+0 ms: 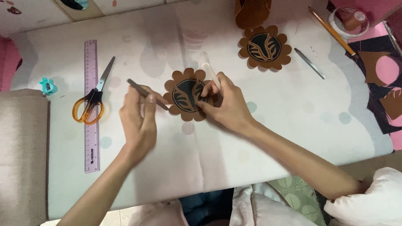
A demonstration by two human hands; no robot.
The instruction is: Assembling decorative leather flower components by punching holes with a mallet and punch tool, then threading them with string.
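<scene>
Count of items in view, by kind.

Brown flower-shaped cutouts with dark round centres: two, one [188, 95] under the hands, one [264, 47] farther back on the desk [268, 125].

Scissors, orange handles [90, 99]: one.

Ruler, translucent purple [91, 104]: one.

Slim grey metal tools: two, one [146, 93] in the left hand [138, 121], one [309, 62] lying at the right.

White pen-like tool [210, 72] in the right hand [226, 102]: one.

Pencil, orange [331, 30]: one.

Small teal object [48, 86] at the left edge: one; kind cannot be told.

Round clear container [349, 21], top right: one.

Hands: two.
</scene>
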